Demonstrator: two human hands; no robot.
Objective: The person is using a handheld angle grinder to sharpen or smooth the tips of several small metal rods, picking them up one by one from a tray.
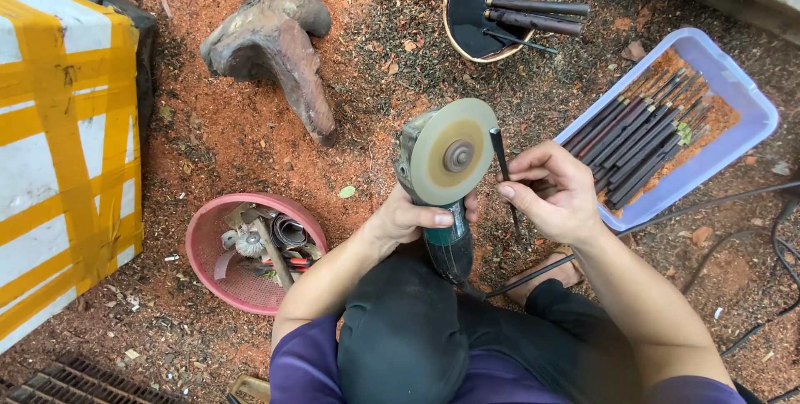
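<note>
**Grinder disc and dark rod held over sawdust**

A dark, rounded knee (402, 337) fills the foreground. Above it, a green-bodied angle grinder (442, 204) with a flat, pale round disc is gripped by the left hand (406, 219), fingers clenched. A slim, dark, tapered rod (502, 162) is pinched upright in the right hand (554, 194), just beside the disc's edge. More dark rods are laid in a lavender plastic tray (742, 95) on the reddish sawdust ground (250, 145).
</note>
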